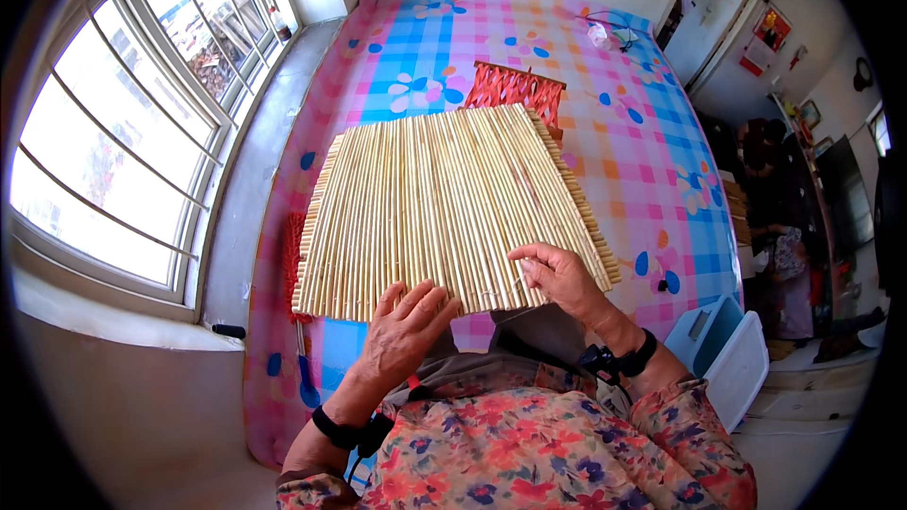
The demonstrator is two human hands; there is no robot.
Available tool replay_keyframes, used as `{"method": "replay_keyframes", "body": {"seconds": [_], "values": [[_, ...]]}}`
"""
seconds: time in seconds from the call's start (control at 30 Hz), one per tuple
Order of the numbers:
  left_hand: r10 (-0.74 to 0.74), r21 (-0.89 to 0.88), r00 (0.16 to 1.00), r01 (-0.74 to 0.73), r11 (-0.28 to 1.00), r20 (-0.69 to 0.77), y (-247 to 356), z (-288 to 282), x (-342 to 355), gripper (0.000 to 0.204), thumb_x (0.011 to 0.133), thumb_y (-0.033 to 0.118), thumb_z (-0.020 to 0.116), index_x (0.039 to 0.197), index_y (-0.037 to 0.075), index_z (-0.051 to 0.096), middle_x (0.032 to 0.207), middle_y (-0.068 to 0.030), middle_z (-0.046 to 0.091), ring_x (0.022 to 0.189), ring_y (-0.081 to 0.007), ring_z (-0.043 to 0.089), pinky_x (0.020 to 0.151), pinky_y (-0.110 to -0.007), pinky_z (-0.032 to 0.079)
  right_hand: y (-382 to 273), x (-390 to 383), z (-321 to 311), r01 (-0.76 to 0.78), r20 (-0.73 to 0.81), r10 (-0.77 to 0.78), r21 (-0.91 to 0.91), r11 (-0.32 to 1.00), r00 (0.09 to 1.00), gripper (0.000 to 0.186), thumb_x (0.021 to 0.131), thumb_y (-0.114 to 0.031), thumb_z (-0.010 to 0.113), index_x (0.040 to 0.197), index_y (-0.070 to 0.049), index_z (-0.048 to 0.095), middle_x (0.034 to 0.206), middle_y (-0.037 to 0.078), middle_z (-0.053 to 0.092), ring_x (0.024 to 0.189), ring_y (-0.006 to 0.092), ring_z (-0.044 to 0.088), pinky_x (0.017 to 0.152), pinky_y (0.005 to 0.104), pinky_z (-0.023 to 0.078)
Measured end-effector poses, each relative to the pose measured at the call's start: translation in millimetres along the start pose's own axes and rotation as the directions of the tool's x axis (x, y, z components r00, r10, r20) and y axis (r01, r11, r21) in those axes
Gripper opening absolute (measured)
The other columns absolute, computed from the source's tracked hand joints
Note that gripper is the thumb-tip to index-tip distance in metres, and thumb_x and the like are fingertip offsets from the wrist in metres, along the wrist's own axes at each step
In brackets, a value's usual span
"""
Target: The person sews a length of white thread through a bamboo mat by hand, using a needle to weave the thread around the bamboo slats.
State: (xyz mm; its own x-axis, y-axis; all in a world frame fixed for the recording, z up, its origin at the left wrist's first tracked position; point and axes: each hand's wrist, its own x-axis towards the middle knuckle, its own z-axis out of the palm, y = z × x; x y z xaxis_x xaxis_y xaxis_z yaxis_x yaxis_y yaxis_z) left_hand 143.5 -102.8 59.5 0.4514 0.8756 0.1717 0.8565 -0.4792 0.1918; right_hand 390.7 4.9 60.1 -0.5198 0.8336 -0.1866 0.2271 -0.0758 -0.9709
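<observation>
A large mat of thin, straw-coloured stalks (pixel 435 208) laid side by side lies in front of me, its near edge by my lap. Flat on that near edge rests my left hand (pixel 402 326), its fingers slightly apart. My right hand (pixel 562 283) is closed in a pinch just above the mat's near right part. Whatever lies between its thumb and forefinger is too small to make out. Along the mat's right side the stalk ends form a second, uneven layer.
The mat lies on a bed-like platform with a checked, flowered cover (pixel 624 189). Beyond it is a red woven piece (pixel 515 94). A red-headed duster (pixel 295 255) with a blue handle lies left. A barred window (pixel 132 123) stands left, a blue bin (pixel 704 335) right. People are at far right.
</observation>
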Motion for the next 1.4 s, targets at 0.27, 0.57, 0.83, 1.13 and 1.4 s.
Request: {"method": "replay_keyframes", "body": {"seconds": [0.27,0.57,0.83,1.13,1.4], "values": [[0.015,-0.023,1.000,-0.015,1.000,-0.012,-2.6,-9.8,15.3,0.041,0.080,0.011,0.053,0.121,0.012,0.053,0.123,-0.0081,0.049,0.122,-0.0239,0.044,0.100,-0.046,0.031,-7.6,-2.6,1.0,0.146,-0.069,-0.153,-0.096,0.985,0.986,0.023,0.091,-0.009,0.049,0.110,-0.002,0.060,0.071,0.000,0.055,0.065,0.0064,0.051,0.060,0.0236,0.044],[0.004,-0.052,0.999,-0.002,0.999,0.032,-16.7,1.8,19.1,0.044,0.081,0.011,0.053,0.125,0.012,0.049,0.126,-0.0105,0.048,0.124,-0.0255,0.042,0.100,-0.046,0.031,8.4,12.3,-2.3,0.150,0.003,-0.150,-0.074,0.986,0.989,0.023,0.091,-0.012,0.052,0.111,-0.003,0.060,0.074,0.002,0.057,0.069,0.0076,0.054,0.063,0.0233,0.045],[0.048,-0.039,0.997,-0.045,0.998,0.067,-12.7,48.0,25.9,0.054,0.078,0.013,0.053,0.131,0.016,0.045,0.133,-0.0095,0.043,0.127,-0.0238,0.039,0.100,-0.044,0.030,42.4,17.6,-15.2,0.352,-0.139,-0.442,-0.419,0.837,0.886,0.023,0.087,-0.005,0.052,0.109,-0.002,0.059,0.085,0.010,0.063,0.078,0.0151,0.061,0.067,0.0274,0.048],[0.043,-0.107,0.998,-0.038,0.994,0.042,-24.0,29.7,49.3,0.049,0.078,0.015,0.057,0.126,0.017,0.049,0.129,-0.0080,0.048,0.122,-0.0232,0.044,0.097,-0.046,0.031,-16.6,-15.3,-37.4,0.205,-0.222,-0.180,0.097,0.974,0.958,0.021,0.089,-0.005,0.051,0.108,-0.002,0.061,0.079,0.001,0.060,0.069,0.0065,0.054,0.063,0.0216,0.045],[0.032,-0.048,0.996,-0.028,0.998,0.082,-27.4,22.1,46.5,0.048,0.081,0.013,0.051,0.129,0.015,0.048,0.129,-0.0108,0.046,0.122,-0.0260,0.044,0.097,-0.046,0.031,5.7,-49.1,-87.5,0.273,-0.375,0.049,0.754,0.598,0.926,0.021,0.088,-0.015,0.055,0.103,0.000,0.057,0.062,-0.006,0.041,0.048,0.0015,0.035,0.039,0.0174,0.024]]}}
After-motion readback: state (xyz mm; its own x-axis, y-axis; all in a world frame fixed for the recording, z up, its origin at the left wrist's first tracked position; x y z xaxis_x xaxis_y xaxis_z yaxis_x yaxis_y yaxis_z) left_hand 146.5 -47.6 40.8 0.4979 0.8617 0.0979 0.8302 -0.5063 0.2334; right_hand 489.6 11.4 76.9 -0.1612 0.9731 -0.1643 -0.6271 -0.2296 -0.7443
